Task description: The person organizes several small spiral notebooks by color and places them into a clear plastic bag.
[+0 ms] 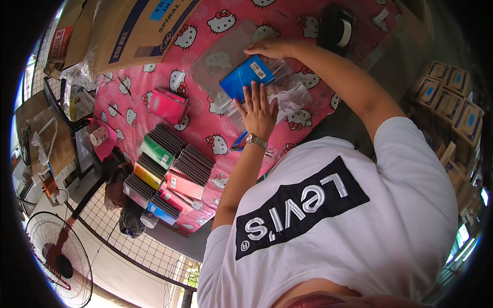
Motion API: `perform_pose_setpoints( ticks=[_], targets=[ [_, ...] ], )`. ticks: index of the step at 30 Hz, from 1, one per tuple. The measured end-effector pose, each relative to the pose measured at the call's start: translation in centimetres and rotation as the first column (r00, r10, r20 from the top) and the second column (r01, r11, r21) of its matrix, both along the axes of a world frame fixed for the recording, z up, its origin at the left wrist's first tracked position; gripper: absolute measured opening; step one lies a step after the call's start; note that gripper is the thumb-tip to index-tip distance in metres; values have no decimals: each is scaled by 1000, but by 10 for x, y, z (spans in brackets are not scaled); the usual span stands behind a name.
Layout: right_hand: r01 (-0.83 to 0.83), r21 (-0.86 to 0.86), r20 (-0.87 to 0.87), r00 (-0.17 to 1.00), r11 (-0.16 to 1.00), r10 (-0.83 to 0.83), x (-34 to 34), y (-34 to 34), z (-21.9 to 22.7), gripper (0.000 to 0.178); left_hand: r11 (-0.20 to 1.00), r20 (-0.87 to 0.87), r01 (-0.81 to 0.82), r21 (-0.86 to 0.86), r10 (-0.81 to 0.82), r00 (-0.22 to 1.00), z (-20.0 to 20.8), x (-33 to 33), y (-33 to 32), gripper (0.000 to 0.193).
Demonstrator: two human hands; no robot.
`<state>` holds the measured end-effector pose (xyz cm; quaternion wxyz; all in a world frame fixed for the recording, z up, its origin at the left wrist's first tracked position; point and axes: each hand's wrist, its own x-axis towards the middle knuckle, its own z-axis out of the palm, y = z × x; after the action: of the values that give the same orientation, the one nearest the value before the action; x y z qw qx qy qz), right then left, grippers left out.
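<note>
A blue spiral notebook [245, 77] with a small white label lies on clear plastic bags [294, 95] spread over the pink table cover. My left hand [257, 110], a metal watch at its wrist, rests flat with fingers apart on the notebook's near part. Beyond the notebook's spiral edge, my right hand [271, 49] reaches in from the right. Its fingers are bent together at the clear plastic beside the notebook; the fingertips are small and partly hidden. Left of my hands lies a small stack of pink notebooks [167, 106].
Several stacks of spiral notebooks [156, 150] stand at the table's left. A black tape dispenser [336, 31] sits at the far right. One large cardboard box [138, 36] stands far left, and smaller boxes [446, 97] are piled at right. A fan [64, 264] stands lower left.
</note>
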<state>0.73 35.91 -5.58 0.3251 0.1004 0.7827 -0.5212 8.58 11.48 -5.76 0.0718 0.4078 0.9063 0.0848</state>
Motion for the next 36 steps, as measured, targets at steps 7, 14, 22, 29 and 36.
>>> perform_pose_setpoints(
  ticks=[7,14,22,29,36],
  targets=[
    [-5,303,-497,852,953,162,7,-20,-2,55,1000,0,21,20,-21,1000,4,-4,2,71],
    [-278,482,-251,865,831,435,-26,-33,30,46,1000,36,-10,7,10,999,10,-3,2,72],
    [221,765,-594,605,604,530,-54,-27,-31,11,1000,62,17,19,-18,998,22,-9,2,65],
    [342,735,-662,549,586,510,-55,-19,-58,12,988,52,68,139,-76,996,34,-33,5,51],
    [311,772,-631,477,554,612,-55,-23,-35,19,968,26,102,229,-111,993,29,-43,3,45]
  ],
)
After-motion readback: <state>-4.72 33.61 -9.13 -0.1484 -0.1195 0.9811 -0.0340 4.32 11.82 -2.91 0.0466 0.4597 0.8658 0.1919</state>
